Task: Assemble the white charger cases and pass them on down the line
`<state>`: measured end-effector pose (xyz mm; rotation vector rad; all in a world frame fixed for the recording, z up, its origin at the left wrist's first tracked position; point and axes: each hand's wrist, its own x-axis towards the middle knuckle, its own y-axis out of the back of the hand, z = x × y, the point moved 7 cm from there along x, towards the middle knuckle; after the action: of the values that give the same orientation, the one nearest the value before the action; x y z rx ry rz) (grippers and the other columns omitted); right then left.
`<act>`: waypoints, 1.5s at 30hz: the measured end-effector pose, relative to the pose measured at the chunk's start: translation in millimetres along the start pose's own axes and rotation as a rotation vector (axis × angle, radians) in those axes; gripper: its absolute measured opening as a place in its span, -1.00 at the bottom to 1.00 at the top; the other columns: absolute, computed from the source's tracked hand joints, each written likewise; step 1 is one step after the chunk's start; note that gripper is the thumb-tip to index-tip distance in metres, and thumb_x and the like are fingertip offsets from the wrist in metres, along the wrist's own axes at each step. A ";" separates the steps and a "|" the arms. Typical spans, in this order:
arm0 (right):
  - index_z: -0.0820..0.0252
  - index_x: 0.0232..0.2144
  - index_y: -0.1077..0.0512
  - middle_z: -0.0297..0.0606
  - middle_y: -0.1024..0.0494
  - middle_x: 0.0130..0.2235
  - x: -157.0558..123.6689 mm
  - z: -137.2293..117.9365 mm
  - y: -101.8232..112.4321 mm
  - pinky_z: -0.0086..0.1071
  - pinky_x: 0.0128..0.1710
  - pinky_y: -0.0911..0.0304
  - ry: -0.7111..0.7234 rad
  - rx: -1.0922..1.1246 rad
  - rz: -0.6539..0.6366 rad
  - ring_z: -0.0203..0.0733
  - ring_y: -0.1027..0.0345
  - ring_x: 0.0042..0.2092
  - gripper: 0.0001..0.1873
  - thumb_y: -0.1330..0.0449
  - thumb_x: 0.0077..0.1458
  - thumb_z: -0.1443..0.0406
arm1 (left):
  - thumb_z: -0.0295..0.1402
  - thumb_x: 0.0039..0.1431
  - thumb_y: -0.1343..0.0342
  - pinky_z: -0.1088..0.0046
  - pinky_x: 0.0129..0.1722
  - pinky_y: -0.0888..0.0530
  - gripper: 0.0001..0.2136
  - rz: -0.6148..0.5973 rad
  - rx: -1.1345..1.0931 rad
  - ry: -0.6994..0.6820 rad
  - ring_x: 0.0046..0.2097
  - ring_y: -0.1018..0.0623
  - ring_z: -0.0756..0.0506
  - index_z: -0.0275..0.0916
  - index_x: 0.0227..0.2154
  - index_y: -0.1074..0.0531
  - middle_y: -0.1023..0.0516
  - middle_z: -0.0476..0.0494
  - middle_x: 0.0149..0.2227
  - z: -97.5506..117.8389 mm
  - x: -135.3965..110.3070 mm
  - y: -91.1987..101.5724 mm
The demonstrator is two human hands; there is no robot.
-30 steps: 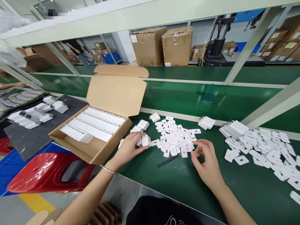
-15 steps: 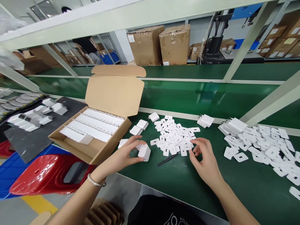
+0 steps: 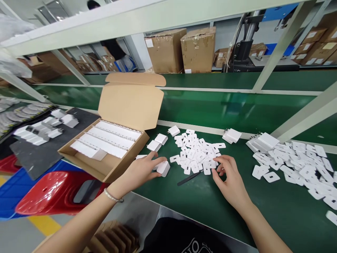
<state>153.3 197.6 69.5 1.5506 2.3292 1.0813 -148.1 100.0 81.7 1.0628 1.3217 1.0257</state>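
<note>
Right now, the left hand (image 3: 143, 170) is clamped on a white block (image 3: 164, 169), thumb low and fingers high, just above or on the desk (image 3: 168, 193) near the middle of the frame; which of the two is hard to tell. That grip looks confined to the fingertips, so the likeliest mishap is the smooth block twisting or slipping out, knocking into the pile of white plates (image 3: 193, 153) just beside it and spreading them.

The right hand (image 3: 228, 175) has its thumb and forefinger apart at the pile's right edge; whether a tip touches a plate, I cannot tell. Because the plates overlap, pinching one could drag its neighbours along or bring up two together.

A dark, slim tool (image 3: 187, 179) lies at the pile's lower edge, between the hands, with its upper end close against the plates. A low sweep by either hand could push it into them or towards the desk's near edge.

At centre left of the frame, two loose blocks (image 3: 157, 142) rest just beyond the left hand, near the open carton (image 3: 131, 103). A careless backward move of the knuckles might shove them against its side.
</note>
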 end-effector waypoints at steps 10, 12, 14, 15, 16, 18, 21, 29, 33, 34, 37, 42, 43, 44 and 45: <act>0.02 0.07 -0.39 -0.10 -0.38 0.10 2.0 2.8 -1.2 -0.29 -0.35 -0.48 -0.019 -0.043 -0.029 -0.24 -0.44 -0.31 -0.74 -0.12 0.39 0.16 | -0.36 0.30 -0.15 0.36 -0.32 -0.51 -0.58 -0.072 -0.249 -0.016 -0.27 -0.66 -0.15 -0.04 0.19 -0.33 -0.48 -0.18 0.16 -0.5 -3.2 -1.5; 0.03 0.07 -0.39 -0.09 -0.38 0.10 1.9 3.2 -2.1 -0.29 -0.36 -0.48 -0.019 -0.049 -0.042 -0.24 -0.44 -0.31 -0.73 -0.11 0.39 0.15 | -0.32 0.29 -0.16 0.37 -0.34 -0.51 -0.57 -0.069 -0.318 -0.012 -0.28 -0.65 -0.13 -0.02 0.20 -0.32 -0.44 -0.18 0.19 0.2 -8.9 -3.3; 0.04 0.08 -0.39 -0.08 -0.38 0.10 1.7 3.4 -3.1 -0.27 -0.36 -0.48 -0.019 -0.057 -0.053 -0.23 -0.43 -0.31 -0.72 -0.10 0.40 0.13 | -0.18 0.29 -0.21 0.35 -0.35 -0.53 -0.49 -0.023 -0.339 0.016 -0.25 -0.66 -0.16 0.00 0.26 -0.27 -0.40 -0.22 0.24 2.5 -13.1 -6.9; 0.04 0.08 -0.39 -0.07 -0.37 0.10 1.6 3.6 -3.6 -0.27 -0.36 -0.48 -0.020 -0.062 -0.058 -0.23 -0.43 -0.32 -0.72 -0.10 0.40 0.13 | -0.08 0.28 -0.22 0.34 -0.36 -0.54 -0.42 0.022 -0.325 0.053 -0.22 -0.67 -0.20 -0.02 0.30 -0.22 -0.38 -0.27 0.25 3.8 -14.0 -9.1; 0.04 0.08 -0.39 -0.07 -0.37 0.10 1.6 3.9 -4.1 -0.27 -0.36 -0.48 -0.021 -0.067 -0.063 -0.23 -0.43 -0.32 -0.71 -0.10 0.40 0.12 | 0.01 0.28 -0.21 0.31 -0.35 -0.55 -0.34 0.078 -0.299 0.104 -0.17 -0.68 -0.25 -0.06 0.34 -0.17 -0.39 -0.32 0.25 5.5 -14.2 -11.5; 0.04 0.09 -0.39 -0.07 -0.37 0.10 1.7 4.9 -4.8 -0.27 -0.37 -0.48 -0.020 -0.073 -0.065 -0.24 -0.42 -0.33 -0.71 -0.10 0.40 0.12 | 0.08 0.31 -0.15 0.29 -0.35 -0.55 -0.28 0.183 -0.237 0.227 -0.09 -0.68 -0.34 -0.18 0.37 -0.13 -0.44 -0.40 0.18 9.9 -13.1 -17.5; 0.04 0.09 -0.39 -0.07 -0.38 0.10 2.5 7.3 -5.2 -0.27 -0.38 -0.49 -0.009 -0.079 -0.064 -0.24 -0.42 -0.33 -0.70 -0.09 0.41 0.10 | -0.08 0.35 -0.10 0.28 -0.36 -0.55 -0.45 0.258 -0.241 0.330 -0.12 -0.67 -0.34 -0.24 0.28 -0.21 -0.51 -0.38 0.05 17.0 -10.7 -26.9; 0.03 0.08 -0.43 -0.07 -0.40 0.06 6.3 15.3 -4.2 -0.28 -0.46 -0.50 -0.015 -0.079 -0.055 -0.21 -0.45 -0.36 -0.53 -0.07 0.38 -0.11 | -0.03 0.24 -0.19 0.09 0.02 -0.60 -0.32 0.781 -0.429 0.678 0.09 -0.60 -0.35 -0.22 0.30 -0.11 -0.42 -0.41 0.20 -90.9 -102.4 24.0; 0.02 0.06 -0.46 -0.04 -0.42 0.05 7.3 22.5 -6.8 -0.27 -0.49 -0.50 0.002 -0.071 -0.041 -0.20 -0.45 -0.38 -0.47 -0.07 0.34 -0.18 | -0.08 0.21 -0.17 0.00 0.20 -0.51 -0.36 0.673 -0.268 0.883 0.26 -0.50 -0.45 -0.29 0.26 -0.20 -0.43 -0.48 0.24 -175.6 -143.8 32.3; 0.02 0.06 -0.46 -0.04 -0.43 0.04 7.5 25.7 -8.5 -0.26 -0.48 -0.51 0.008 -0.067 -0.045 -0.19 -0.45 -0.39 -0.46 -0.08 0.33 -0.18 | -0.12 0.20 -0.17 0.01 0.20 -0.50 -0.39 0.570 -0.240 0.899 0.24 -0.51 -0.46 -0.31 0.23 -0.23 -0.46 -0.48 0.22 -192.0 -143.7 26.5; 0.02 0.05 -0.48 -0.04 -0.44 0.04 9.5 36.9 -14.4 -0.22 -0.43 -0.54 0.019 -0.043 -0.075 -0.19 -0.45 -0.39 -0.48 -0.13 0.31 -0.17 | -0.19 0.16 -0.17 0.11 0.18 -0.49 -0.46 0.360 -0.211 0.879 0.17 -0.56 -0.40 -0.32 0.17 -0.31 -0.53 -0.43 0.14 -222.0 -129.1 2.6; 0.04 0.02 -0.52 -0.04 -0.45 0.05 16.2 48.9 -14.5 -0.22 -0.38 -0.56 -0.037 -0.015 -0.091 -0.12 -0.53 -0.31 -0.51 -0.17 0.30 -0.13 | -0.24 0.12 -0.21 0.19 0.18 -0.47 -0.40 0.339 -0.219 0.876 0.17 -0.54 -0.36 -0.34 0.21 -0.34 -0.45 -0.40 0.10 -234.2 -95.7 -25.3; 0.05 0.01 -0.52 -0.04 -0.45 0.05 17.4 49.1 -13.2 -0.22 -0.37 -0.56 -0.045 -0.014 -0.084 -0.11 -0.54 -0.29 -0.52 -0.17 0.29 -0.12 | -0.23 0.13 -0.22 0.17 0.18 -0.46 -0.38 0.340 -0.213 0.887 0.18 -0.52 -0.37 -0.35 0.24 -0.33 -0.42 -0.42 0.10 -235.3 -92.2 -27.6; 0.06 0.00 -0.53 -0.03 -0.46 0.06 18.5 48.8 -11.7 -0.21 -0.36 -0.56 -0.049 -0.014 -0.074 -0.10 -0.54 -0.28 -0.52 -0.17 0.29 -0.12 | -0.21 0.14 -0.22 0.16 0.19 -0.45 -0.35 0.340 -0.204 0.900 0.20 -0.50 -0.40 -0.34 0.27 -0.31 -0.40 -0.44 0.12 -236.5 -90.2 -28.8; 0.07 -0.01 -0.54 -0.03 -0.46 0.05 19.4 48.2 -10.6 -0.21 -0.35 -0.56 -0.051 -0.016 -0.067 -0.10 -0.54 -0.28 -0.52 -0.17 0.28 -0.11 | -0.19 0.15 -0.22 0.14 0.20 -0.42 -0.33 0.339 -0.193 0.913 0.23 -0.48 -0.43 -0.34 0.30 -0.28 -0.39 -0.47 0.14 -237.8 -89.7 -29.0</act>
<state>159.7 235.1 32.7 1.4661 2.3150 1.0304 -386.8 8.1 79.4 0.6816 1.7187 1.9974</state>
